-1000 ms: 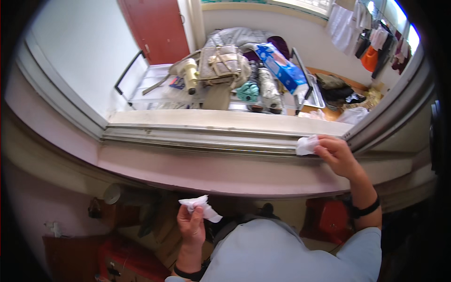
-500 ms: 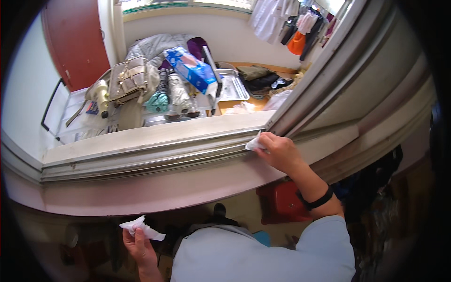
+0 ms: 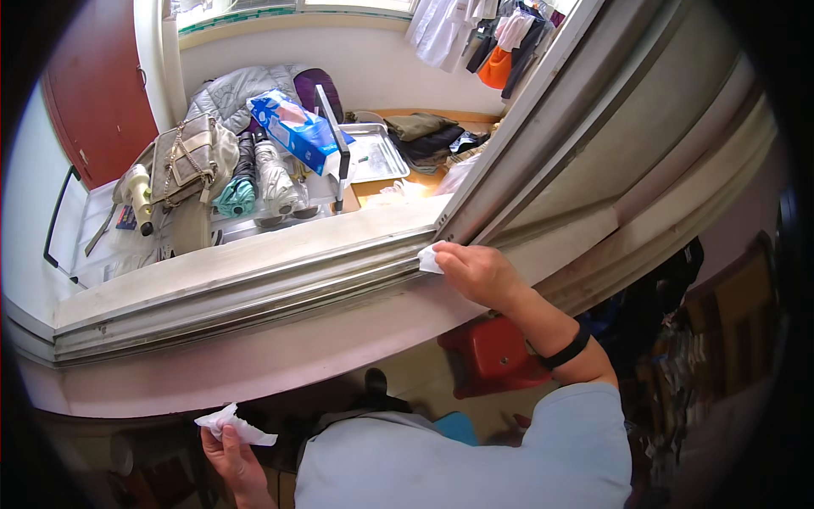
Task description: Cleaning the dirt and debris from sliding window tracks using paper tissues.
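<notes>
Pinched in my right hand [image 3: 479,273] is a folded white tissue [image 3: 430,259], pressed to the sliding-window track [image 3: 254,293] close to where the window frame [image 3: 517,127] rises from it. The track's grooves show dark grime along their length. My left hand [image 3: 231,458] is low at the left, in front of the sill [image 3: 254,360] and apart from it. Between its thumb and fingers is a crumpled white tissue [image 3: 237,427] with a torn edge.
Past the track, a beige chain-strap bag [image 3: 185,161], folded umbrellas [image 3: 275,178], a blue plastic pack [image 3: 297,131] and a metal tray [image 3: 377,153] lie on a surface. Clothes [image 3: 441,34] hang at the far right. A red stool [image 3: 492,356] stands below the sill.
The whole view has shifted, so the room and sill appear further left. My right hand remains at the track with its tissue, and my left hand still holds the other.
</notes>
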Demonstrator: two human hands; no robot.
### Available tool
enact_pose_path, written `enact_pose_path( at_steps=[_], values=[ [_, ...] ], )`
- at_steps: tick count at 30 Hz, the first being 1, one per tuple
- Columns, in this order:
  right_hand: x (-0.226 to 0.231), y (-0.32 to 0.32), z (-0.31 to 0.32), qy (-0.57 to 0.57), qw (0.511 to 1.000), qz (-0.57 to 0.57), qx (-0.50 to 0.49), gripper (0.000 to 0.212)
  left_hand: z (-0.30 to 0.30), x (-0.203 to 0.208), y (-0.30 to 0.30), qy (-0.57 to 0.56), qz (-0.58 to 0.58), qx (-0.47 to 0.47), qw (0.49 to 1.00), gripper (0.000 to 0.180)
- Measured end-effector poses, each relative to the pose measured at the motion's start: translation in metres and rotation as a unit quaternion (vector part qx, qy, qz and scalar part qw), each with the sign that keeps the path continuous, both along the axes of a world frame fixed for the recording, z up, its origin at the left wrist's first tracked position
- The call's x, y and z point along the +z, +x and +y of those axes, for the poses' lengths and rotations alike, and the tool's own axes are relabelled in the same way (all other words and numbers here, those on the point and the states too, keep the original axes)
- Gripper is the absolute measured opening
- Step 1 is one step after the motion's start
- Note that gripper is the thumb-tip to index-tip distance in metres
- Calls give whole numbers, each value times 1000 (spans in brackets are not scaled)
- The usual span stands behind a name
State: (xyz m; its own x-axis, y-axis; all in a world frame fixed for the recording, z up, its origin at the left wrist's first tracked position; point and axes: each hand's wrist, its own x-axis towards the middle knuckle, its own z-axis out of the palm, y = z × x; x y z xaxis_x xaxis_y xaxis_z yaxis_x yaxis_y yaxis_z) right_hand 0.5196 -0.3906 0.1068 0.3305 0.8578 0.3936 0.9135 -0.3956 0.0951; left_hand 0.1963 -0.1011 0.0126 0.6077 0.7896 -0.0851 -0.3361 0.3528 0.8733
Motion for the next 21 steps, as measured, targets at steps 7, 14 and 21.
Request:
enact_pose_path(
  at_steps=[7,14,21],
  values=[
    [20,-9,-2,209,940,236,-126,28,0,0,2,-5,-2,-11,1000,22],
    [11,-5,-8,137,928,316,-138,13,1,-5,2,-13,0,-12,1000,24],
    [-15,-8,7,95,985,25,-139,15,3,-8,0,1,-1,-22,1000,26]
  ],
)
